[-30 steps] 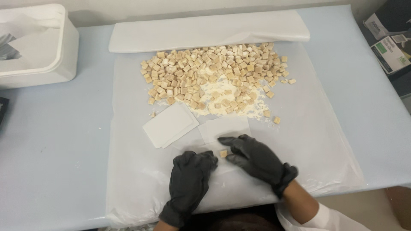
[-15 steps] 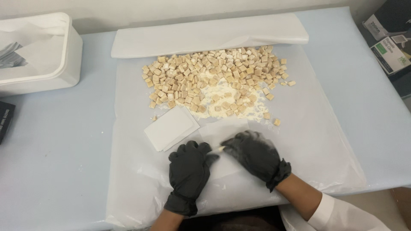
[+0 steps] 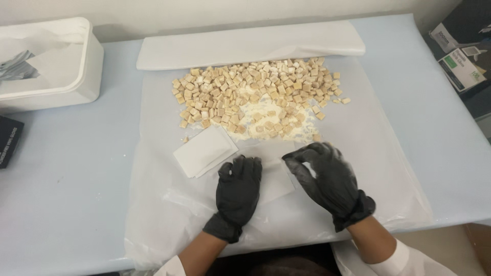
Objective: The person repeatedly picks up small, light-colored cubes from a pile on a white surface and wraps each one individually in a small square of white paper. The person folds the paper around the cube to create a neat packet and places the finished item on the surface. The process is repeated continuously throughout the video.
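Note:
Both of my hands wear black gloves. My left hand lies flat, palm down, on the left part of a single white paper square. Arched over that square's right edge, my right hand has its fingers curled and its fingertips at the paper's top corner. What lies under those fingers is hidden. A small stack of white paper squares sits just left of my left hand. Beyond the hands spreads a heap of many small tan cubes with loose white powder in front of it.
Everything lies on a large translucent sheet over a pale blue table, with a folded white sheet at the back. A white tub stands far left, a black object at the left edge, boxes far right.
A tan cube lay between my hands a second ago; it is out of sight now. My left hand has slid up onto the paper square, and my right hand has lifted and curled.

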